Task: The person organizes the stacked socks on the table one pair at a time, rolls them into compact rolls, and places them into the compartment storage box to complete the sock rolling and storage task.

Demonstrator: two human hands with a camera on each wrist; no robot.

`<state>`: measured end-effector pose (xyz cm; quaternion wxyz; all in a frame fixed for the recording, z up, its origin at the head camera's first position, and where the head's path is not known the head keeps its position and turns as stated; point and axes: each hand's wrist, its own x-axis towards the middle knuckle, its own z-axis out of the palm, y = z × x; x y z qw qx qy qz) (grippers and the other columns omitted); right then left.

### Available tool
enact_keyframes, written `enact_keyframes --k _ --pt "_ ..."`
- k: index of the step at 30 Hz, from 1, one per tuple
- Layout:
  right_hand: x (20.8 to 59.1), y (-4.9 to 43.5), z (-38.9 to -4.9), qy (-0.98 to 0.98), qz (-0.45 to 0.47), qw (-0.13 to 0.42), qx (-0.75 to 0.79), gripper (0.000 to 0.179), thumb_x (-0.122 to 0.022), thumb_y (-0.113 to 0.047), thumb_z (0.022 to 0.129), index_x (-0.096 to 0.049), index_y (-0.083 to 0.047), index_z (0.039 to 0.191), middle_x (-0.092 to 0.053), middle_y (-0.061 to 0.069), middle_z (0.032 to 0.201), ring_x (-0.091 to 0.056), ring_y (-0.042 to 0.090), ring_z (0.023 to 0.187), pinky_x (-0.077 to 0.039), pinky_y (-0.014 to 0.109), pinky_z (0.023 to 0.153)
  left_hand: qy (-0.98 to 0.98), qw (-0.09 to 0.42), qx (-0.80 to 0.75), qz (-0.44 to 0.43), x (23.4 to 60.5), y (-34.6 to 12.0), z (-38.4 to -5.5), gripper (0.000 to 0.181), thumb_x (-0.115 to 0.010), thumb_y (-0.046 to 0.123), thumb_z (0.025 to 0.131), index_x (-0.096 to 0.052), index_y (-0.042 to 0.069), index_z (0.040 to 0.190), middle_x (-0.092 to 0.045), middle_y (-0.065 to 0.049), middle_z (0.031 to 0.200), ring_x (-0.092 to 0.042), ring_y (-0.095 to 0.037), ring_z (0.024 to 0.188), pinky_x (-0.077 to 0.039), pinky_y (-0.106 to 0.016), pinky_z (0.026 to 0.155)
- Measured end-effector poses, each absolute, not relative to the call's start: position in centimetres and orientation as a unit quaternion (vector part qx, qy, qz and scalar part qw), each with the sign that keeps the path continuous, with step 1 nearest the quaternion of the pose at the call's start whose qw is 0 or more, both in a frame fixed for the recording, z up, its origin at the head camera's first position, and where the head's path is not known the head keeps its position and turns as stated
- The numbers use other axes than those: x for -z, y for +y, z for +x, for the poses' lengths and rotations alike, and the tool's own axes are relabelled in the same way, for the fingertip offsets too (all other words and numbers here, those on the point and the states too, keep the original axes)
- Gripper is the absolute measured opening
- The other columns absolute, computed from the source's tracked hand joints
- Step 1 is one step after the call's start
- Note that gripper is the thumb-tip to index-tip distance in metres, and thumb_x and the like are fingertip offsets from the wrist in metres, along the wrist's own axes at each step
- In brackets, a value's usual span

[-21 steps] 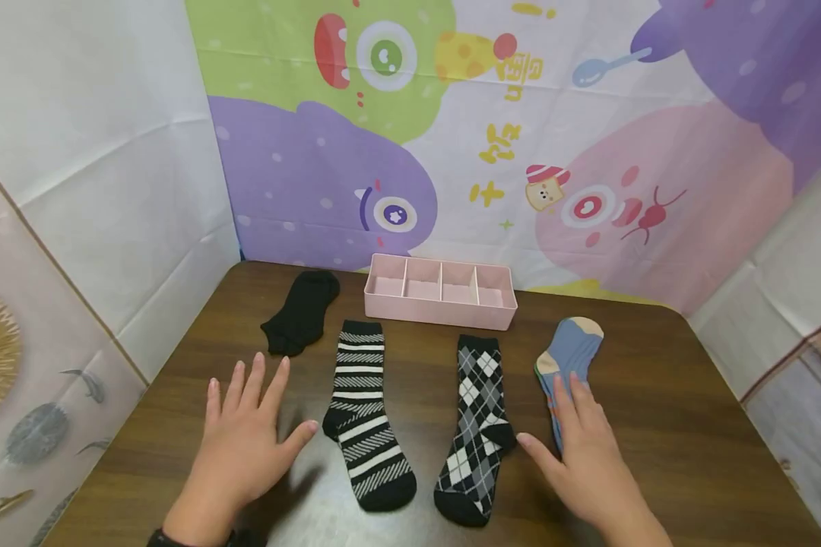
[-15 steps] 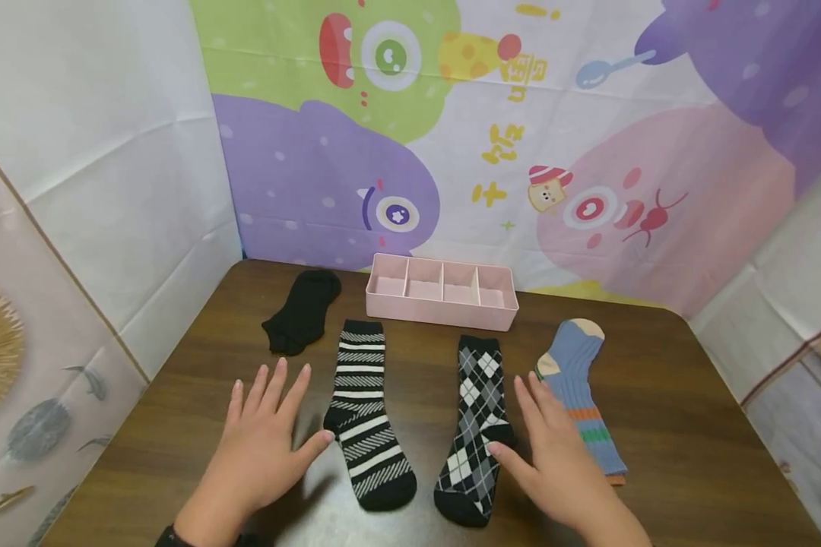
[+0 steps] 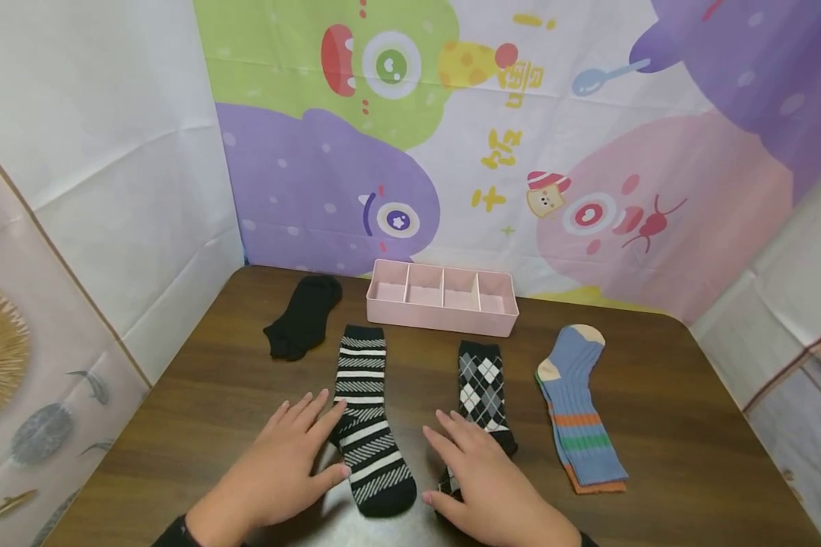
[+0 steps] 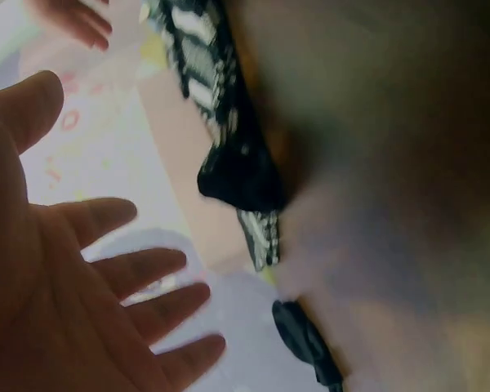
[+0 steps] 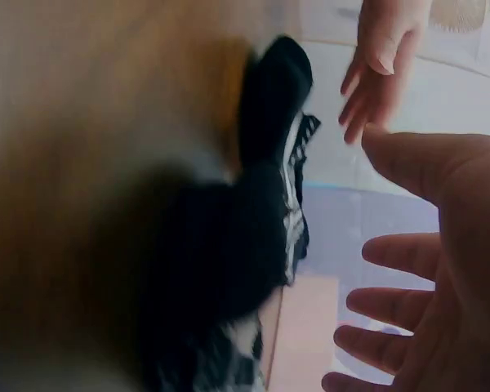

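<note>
My left hand, fingers spread, hovers at the left edge of a black and white striped sock; its fingertips overlap the heel in the head view. A black, grey and white argyle sock lies to the right, its foot part mostly hidden under my right hand. The right fingers are straight and hold nothing. In the left wrist view a gap shows between the left hand and the striped sock. The right wrist view likewise shows the right hand apart from the socks.
A black ankle sock lies at the back left of the brown table. Blue socks with orange and green stripes lie at the right. A pink tray with several compartments stands at the back, before a cartoon-printed cloth.
Both hands have moved inward and nearer the front edge. The right hand has left the blue socks and now covers part of the argyle sock. The socks and tray stay in place.
</note>
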<state>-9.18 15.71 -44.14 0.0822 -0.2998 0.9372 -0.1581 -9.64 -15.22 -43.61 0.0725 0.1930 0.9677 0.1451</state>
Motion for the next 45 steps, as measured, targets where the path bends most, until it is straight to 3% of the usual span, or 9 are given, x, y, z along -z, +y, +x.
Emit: enact_keyframes --k 7,14,20,27,36,45 --pt "44.7 13.8 -8.8 0.921 -0.350 0.047 0.163 0.054 -0.061 -0.055 0.090 -0.059 -0.020 0.132 -0.054 -0.004 0.131 -0.050 0.014 0.120 -0.046 0.042 0.098 0.945 0.094 -0.152 0.273 43.3 -14.0 -8.9 0.076 -0.065 0.054 0.087 -0.040 0.018 0.149 -0.041 -0.009 0.150 -0.043 -0.029 0.131 -0.038 -0.054 0.105" --pt "45.2 12.3 -8.9 0.909 -0.381 0.081 0.144 0.048 -0.065 -0.052 0.089 -0.061 -0.022 0.126 -0.056 -0.012 0.115 -0.053 0.007 0.106 -0.049 0.035 0.091 0.933 0.091 -0.133 0.323 43.7 -12.5 -9.0 0.056 -0.068 0.049 0.087 -0.057 0.017 0.131 -0.057 0.003 0.121 -0.054 -0.014 0.105 -0.049 -0.044 0.093" --pt "45.7 11.8 -9.0 0.908 -0.389 0.076 0.134 0.041 -0.069 -0.048 0.087 -0.064 -0.023 0.119 -0.055 -0.013 0.109 -0.053 0.005 0.098 -0.050 0.033 0.085 0.921 0.102 -0.131 0.352 44.3 -11.6 -9.0 0.044 -0.068 0.046 0.088 -0.060 0.020 0.123 -0.059 0.010 0.112 -0.056 -0.008 0.098 -0.051 -0.040 0.089" --pt "46.1 11.2 -9.3 0.904 -0.406 0.056 0.119 0.030 -0.072 -0.042 0.086 -0.066 -0.023 0.108 -0.055 -0.014 0.098 -0.052 0.004 0.090 -0.049 0.029 0.080 0.914 0.105 -0.140 0.365 44.8 -10.9 -9.1 0.027 -0.075 0.032 0.083 -0.065 0.020 0.106 -0.059 0.012 0.097 -0.054 -0.003 0.085 -0.053 -0.032 0.080" --pt "46.3 10.8 -9.5 0.904 -0.409 0.058 0.110 0.024 -0.071 -0.040 0.086 -0.068 -0.024 0.104 -0.054 -0.013 0.097 -0.051 0.004 0.088 -0.048 0.029 0.079 0.920 0.103 -0.128 0.356 45.1 -10.1 -9.2 0.015 -0.076 0.032 0.081 -0.065 0.022 0.085 -0.054 0.014 0.077 -0.049 -0.002 0.069 -0.048 -0.029 0.063" --pt "45.4 10.7 -9.4 0.895 -0.426 -0.011 0.136 0.012 -0.071 -0.031 0.087 -0.069 -0.024 0.097 -0.060 -0.015 0.092 -0.056 0.003 0.086 -0.049 0.028 0.076 0.924 0.119 -0.185 0.313 45.2 -10.1 -9.5 0.010 -0.073 0.018 0.083 -0.064 0.021 0.082 -0.056 0.014 0.073 -0.053 -0.001 0.066 -0.050 -0.031 0.062"
